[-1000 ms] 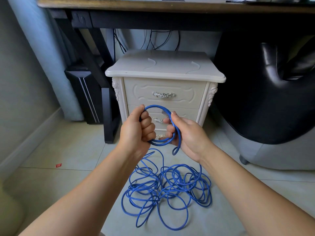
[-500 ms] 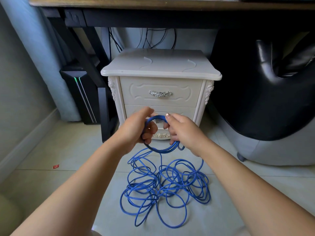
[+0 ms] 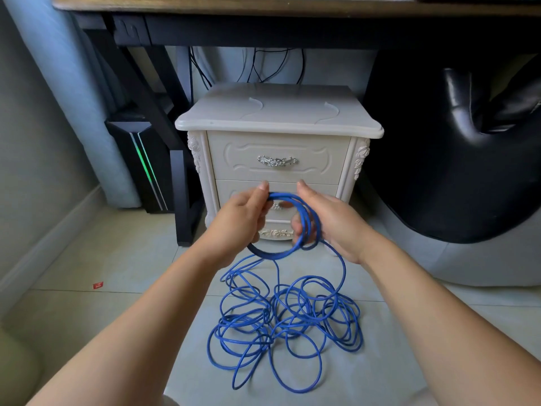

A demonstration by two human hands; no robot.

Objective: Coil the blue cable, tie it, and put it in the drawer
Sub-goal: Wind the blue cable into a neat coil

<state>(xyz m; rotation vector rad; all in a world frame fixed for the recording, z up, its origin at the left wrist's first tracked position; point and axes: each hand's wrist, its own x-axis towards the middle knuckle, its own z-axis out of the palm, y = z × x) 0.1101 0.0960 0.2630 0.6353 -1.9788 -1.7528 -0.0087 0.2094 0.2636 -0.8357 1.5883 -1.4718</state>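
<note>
Head view: half a second on, the two hands have drawn apart from the top of the small coil to its sides. The left hand [image 3: 238,222] grips the left edge of the blue cable [image 3: 272,254] with its fingers curled round it, and the right hand [image 3: 333,227] hooks its fingers through the right edge. Held before the shut drawers [image 3: 243,148] of a white nightstand [image 3: 278,112], the coil trails down to a loose tangle on the tiled floor [image 3: 117,259], where a red scrap [image 3: 98,285] lies, too small to read.
</note>
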